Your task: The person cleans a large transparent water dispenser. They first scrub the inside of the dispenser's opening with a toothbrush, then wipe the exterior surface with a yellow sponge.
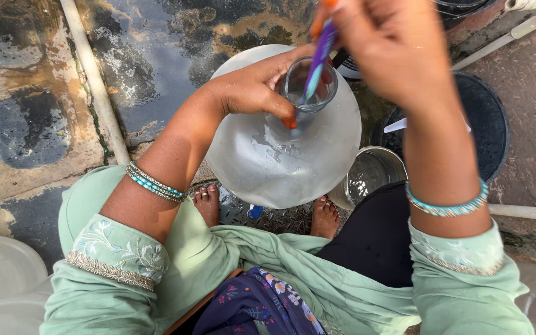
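Left to right: one pale pipe [94,80] crossing the wet stone floor [26,130]; the left hand [249,90], closed around the neck of one large translucent water jar [280,155] standing upright between two bare feet; one purple-handled brush [319,56] dipping into the jar's mouth, gripped in the closed, blurred right hand [392,49]; one steel pot [370,174] just beside the jar; one dark round tub [485,118] at right

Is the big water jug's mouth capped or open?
Open. The jug has no cap: the left hand grips its neck, and the right hand pokes a purple brush into it.
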